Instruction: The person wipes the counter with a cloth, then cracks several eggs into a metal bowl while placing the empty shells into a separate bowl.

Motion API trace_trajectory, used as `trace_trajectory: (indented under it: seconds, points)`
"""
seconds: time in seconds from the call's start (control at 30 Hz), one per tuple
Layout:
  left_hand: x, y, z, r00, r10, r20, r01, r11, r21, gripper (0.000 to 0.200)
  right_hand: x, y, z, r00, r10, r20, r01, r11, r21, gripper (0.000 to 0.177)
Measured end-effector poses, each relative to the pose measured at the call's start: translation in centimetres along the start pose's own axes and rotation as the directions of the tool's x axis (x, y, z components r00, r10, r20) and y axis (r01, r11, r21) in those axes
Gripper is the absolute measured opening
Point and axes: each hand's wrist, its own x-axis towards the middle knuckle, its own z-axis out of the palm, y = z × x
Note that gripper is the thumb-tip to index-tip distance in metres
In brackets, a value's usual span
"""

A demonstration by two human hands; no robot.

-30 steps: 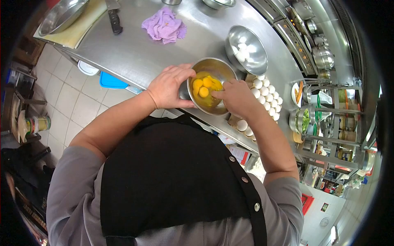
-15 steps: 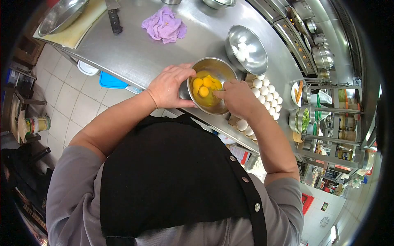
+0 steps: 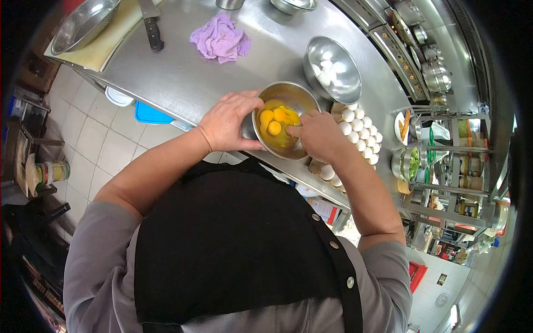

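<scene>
My left hand (image 3: 230,121) grips the left rim of a steel bowl (image 3: 294,91), which is tilted toward me at the counter's near edge. Inside the bowl lie several egg yolks (image 3: 274,128) in clear egg white. My right hand (image 3: 319,133) reaches over the bowl's right side, its fingers bent down into the egg; whether they pinch anything is hidden. Just right of that hand stands a carton tray of white eggs (image 3: 361,130). Behind it, a larger steel bowl (image 3: 347,61) holds several white eggshells (image 3: 326,73).
A crumpled purple cloth (image 3: 221,38) lies on the steel counter (image 3: 183,72). Farther left are a knife (image 3: 153,33), a cutting board (image 3: 105,47) and a perforated metal bowl (image 3: 83,25). On the right stand a bowl of green vegetables (image 3: 412,164) and a metal shelf (image 3: 455,191).
The view has shifted slightly. Both hands keep nearly the same place at the bowl, and the yolks lie much as before.
</scene>
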Motion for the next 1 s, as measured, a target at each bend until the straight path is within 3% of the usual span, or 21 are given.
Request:
trace_trajectory:
  seconds: [0.5, 1.0]
  points:
    - [-0.01, -0.08, 0.10, 0.999, 0.012, -0.033, -0.013, 1.000, -0.022, 0.085, -0.65, 0.84, 0.28, 0.995, -0.058, -0.080, 0.061, 0.997, 0.045, 0.032]
    - [0.08, 0.05, 0.05, 0.999, 0.009, -0.042, -0.012, 0.998, -0.060, 0.081, -0.34, 0.16, 0.03, 1.000, -0.002, -0.004, 0.002, 0.999, 0.039, 0.034]
